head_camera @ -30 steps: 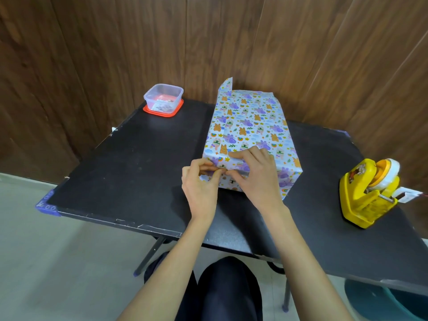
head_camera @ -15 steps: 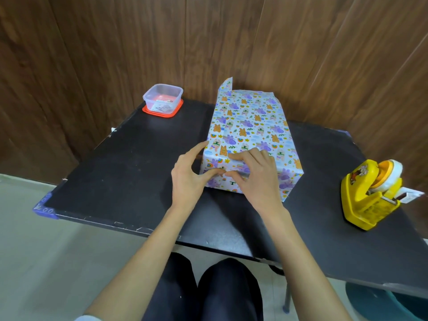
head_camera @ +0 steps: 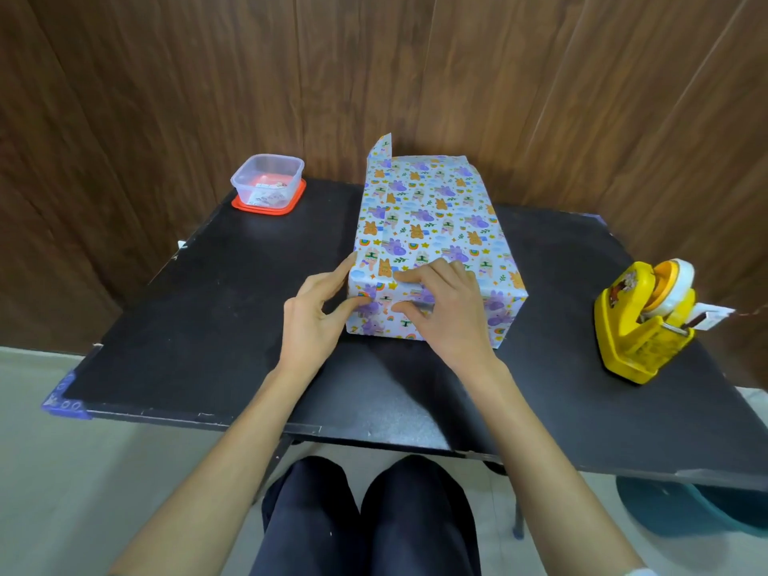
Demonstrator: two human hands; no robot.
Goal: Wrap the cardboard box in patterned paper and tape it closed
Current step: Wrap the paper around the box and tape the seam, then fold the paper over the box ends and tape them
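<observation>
Rectangular box wrapped in white patterned paper with purple and orange animal prints (head_camera: 432,226), lying lengthwise on the black square tabletop (head_camera: 232,326), near end toward the person, far end close to the brown wood-panelled wall (head_camera: 166,76). At the far left corner of the box, one loose paper flap (head_camera: 383,146) standing upright, not folded down.

Left hand (head_camera: 316,322) pressed against the near left corner of the box, fingers spread and extended, thumb tip on the near end face, fingertips along the left side edge; open, flat against the paper, not gripping. Right hand (head_camera: 449,309) laid over the near top edge, fingers bent down onto the top and end face, holding the folded paper flat; pressing rather than clenching.

Yellow plastic tape dispenser with a white roll on an orange core (head_camera: 640,322), standing on the right part of the tabletop, well apart from the box, a strip end sticking out to the right. Clear plastic square container on a red lid (head_camera: 268,185), at the far left of the tabletop, well apart from the box. Dark trousered knees (head_camera: 365,521) below the near table edge.
</observation>
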